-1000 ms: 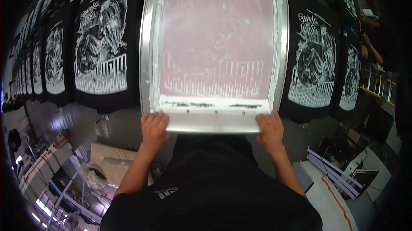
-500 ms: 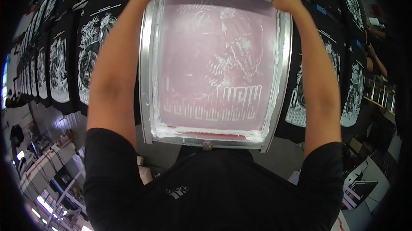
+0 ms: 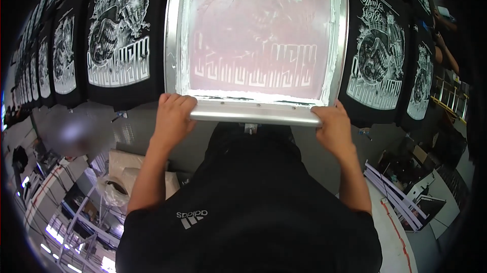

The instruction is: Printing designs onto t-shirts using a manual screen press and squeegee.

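My left hand (image 3: 172, 118) and my right hand (image 3: 334, 125) are closed on the two ends of a long metal-handled squeegee (image 3: 256, 115). The squeegee lies crosswise at the near end of a screen-printing frame (image 3: 175, 45), covering part of its near edge. Pinkish mesh (image 3: 243, 19) fills the frame, with a pale block pattern showing through near its lower end. A strip of thick white ink (image 3: 243, 94) runs just beyond the squeegee, and white smears coat the inner sides of the frame. The squeegee's blade is hidden from view.
Black printed shirts (image 3: 119, 45) stand in a row on the left, with more black shirts (image 3: 378, 60) on the right. At the far right another person's arm (image 3: 446, 52) shows. Brown wrapped packaging (image 3: 124, 164) sits below left; a yellow-railed ladder (image 3: 449, 98) stands right.
Both hands have drawn the squeegee from the far end of the screen to its near end. My arms are now bent, and the view has tilted down toward my body.
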Demonstrator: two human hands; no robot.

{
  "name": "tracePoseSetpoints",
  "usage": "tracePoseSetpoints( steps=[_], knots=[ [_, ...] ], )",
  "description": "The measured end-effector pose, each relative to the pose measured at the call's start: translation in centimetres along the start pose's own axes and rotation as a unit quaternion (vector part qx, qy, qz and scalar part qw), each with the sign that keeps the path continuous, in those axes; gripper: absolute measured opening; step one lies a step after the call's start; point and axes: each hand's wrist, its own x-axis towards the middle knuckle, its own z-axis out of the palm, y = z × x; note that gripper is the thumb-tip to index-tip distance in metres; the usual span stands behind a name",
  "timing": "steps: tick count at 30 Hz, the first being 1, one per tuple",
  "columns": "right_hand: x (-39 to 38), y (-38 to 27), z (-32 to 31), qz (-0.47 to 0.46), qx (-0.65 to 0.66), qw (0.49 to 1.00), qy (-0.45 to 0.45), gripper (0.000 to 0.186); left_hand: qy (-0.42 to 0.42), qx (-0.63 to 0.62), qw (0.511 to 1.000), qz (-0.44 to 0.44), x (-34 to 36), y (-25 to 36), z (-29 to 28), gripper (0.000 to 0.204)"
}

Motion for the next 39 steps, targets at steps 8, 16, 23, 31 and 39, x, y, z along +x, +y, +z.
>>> tracePoseSetpoints(
  steps=[8,16,23,31,39],
  knots=[
    [-3.4,-0.3,3.9,-0.026,0.007,0.998,0.064,0.045,0.132,0.034,0.991,0.01,-5.6,0.4,5.4,0.046],
    [15.7,6.2,-1.7,-0.009,-0.079,0.988,0.134,0.047,0.217,0.057,0.973,0.05,16.0,-7.7,0.7,0.035],
    [35.9,13.1,-11.5,0.002,-0.154,0.977,0.149,0.04,0.198,0.135,0.971,0.011,37.4,-14.2,-7.8,0.039],
    [43.1,15.3,-20.3,-0.055,-0.004,0.998,0.039,0.051,0.257,0.114,0.957,-0.07,39.0,-9.3,-15.1,0.048],
    [46.9,16.0,-20.6,-0.031,-0.037,0.999,-0.006,0.049,-0.258,-0.256,0.922,-0.137,8.4,0.7,0.8,0.035]
  ],
)
